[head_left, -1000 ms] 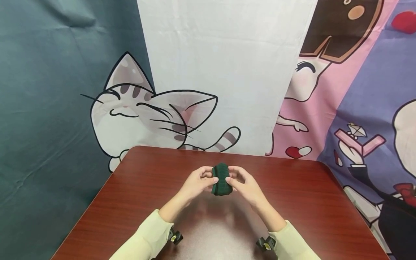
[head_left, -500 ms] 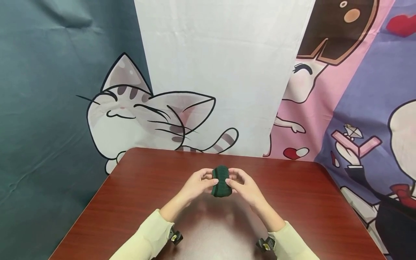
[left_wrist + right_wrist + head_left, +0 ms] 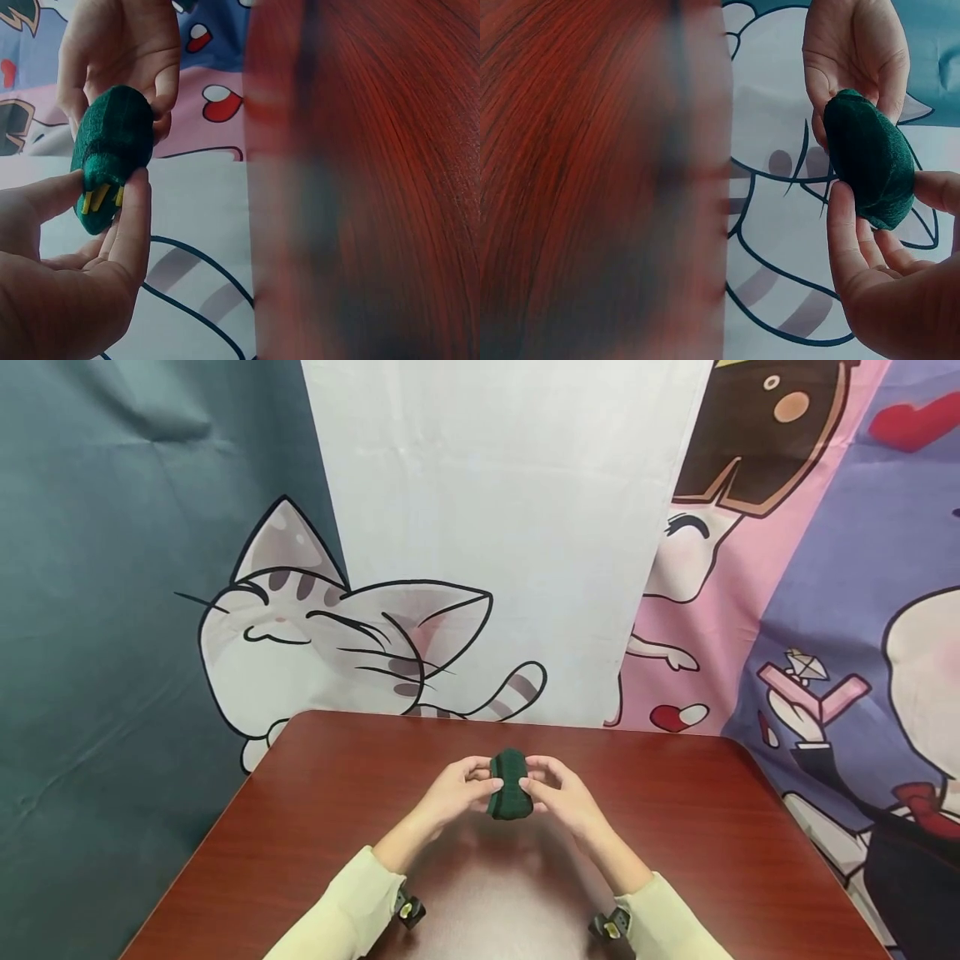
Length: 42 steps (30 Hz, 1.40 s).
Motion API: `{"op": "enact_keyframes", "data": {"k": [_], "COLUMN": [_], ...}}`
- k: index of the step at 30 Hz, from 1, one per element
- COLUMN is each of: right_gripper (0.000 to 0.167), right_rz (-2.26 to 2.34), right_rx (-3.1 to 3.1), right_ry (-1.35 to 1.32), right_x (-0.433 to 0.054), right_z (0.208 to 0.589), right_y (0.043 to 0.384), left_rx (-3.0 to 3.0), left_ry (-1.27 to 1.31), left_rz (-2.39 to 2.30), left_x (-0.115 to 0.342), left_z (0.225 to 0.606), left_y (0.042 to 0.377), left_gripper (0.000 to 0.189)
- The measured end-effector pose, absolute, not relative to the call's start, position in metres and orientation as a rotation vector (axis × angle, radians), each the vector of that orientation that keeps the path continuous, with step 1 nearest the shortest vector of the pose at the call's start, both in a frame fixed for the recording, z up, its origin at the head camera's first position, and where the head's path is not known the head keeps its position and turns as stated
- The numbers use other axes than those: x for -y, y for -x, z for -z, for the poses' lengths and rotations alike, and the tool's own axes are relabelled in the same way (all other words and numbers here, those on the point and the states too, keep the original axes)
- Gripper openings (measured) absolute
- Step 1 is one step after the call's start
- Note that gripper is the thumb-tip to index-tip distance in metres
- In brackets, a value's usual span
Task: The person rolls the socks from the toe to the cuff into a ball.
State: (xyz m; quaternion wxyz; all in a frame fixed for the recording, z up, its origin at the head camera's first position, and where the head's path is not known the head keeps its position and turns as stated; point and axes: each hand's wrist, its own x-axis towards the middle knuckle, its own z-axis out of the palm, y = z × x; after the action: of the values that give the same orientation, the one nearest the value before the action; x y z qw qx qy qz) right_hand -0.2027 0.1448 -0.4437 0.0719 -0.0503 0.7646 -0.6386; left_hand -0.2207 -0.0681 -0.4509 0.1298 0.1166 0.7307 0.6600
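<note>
A small dark green rolled-up cloth bundle [image 3: 510, 785] is held up over the table between both hands. My left hand [image 3: 459, 792] pinches its left end, thumb on the near face and fingers behind. From the other side my right hand [image 3: 564, 793] grips the right end the same way. In the left wrist view the bundle [image 3: 116, 142] shows ribbed fabric, a folded band and several short yellow marks near the left fingers. Smooth, plain green fabric faces the right wrist camera on the bundle [image 3: 870, 161]. The fingertips behind it are partly hidden.
The reddish-brown wooden table [image 3: 360, 760] lies beneath the hands, with rounded far corners. Right behind its far edge hangs a printed cloth backdrop [image 3: 510, 527] with a cartoon cat and figures. Small black wrist cameras [image 3: 410, 910] sit at both sleeve cuffs.
The head view has shifted slightly, so the backdrop and table edge sit a little lower and further left. Both hands keep the same hold on the cloth bundle, which appears slightly lower.
</note>
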Motion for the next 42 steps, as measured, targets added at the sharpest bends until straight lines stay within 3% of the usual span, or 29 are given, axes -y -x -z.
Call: {"op": "enact_keyframes", "data": {"k": [42], "right_gripper": [0.044], "right_rz": [1.831], "right_rx": [-2.254], "right_ry": [0.010], "right_x": [-0.151], "right_z": [0.497], "right_y": [0.219], "left_rx": [-2.028], "left_ry": [-0.187], "left_rz": [-1.860], "left_x": [0.055], "left_z": [0.511], "left_y": [0.235], "left_gripper": [0.045]}}
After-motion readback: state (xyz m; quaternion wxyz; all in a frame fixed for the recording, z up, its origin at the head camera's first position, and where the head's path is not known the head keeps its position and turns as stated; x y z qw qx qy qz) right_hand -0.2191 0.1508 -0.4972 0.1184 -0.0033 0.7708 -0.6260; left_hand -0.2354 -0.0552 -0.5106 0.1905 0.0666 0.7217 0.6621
